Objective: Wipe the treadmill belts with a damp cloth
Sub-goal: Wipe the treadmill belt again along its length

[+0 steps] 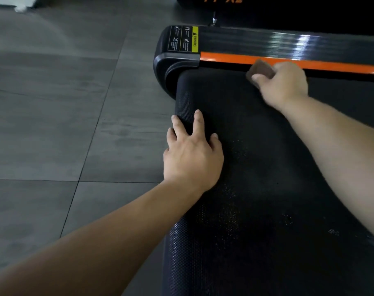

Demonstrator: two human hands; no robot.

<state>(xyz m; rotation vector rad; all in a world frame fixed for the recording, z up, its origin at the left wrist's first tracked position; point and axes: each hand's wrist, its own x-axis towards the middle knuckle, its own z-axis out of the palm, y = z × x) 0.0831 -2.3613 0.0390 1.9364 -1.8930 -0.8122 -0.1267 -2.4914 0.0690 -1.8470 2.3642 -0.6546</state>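
Your right hand (283, 83) grips the folded brown cloth (261, 68), pressing it on the black textured treadmill belt (256, 167) at the edge along the orange rail strip (224, 58). Your left hand (192, 157) rests with fingers spread over the belt's rounded end.

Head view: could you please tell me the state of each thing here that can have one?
belt: flat, with pale specks on it.
left hand: open, fingers spread, resting on the belt's rounded end.
right hand: gripping the cloth.
cloth: bunched, at the belt's edge by the orange strip.
warning label: stuck on the side rail, intact.
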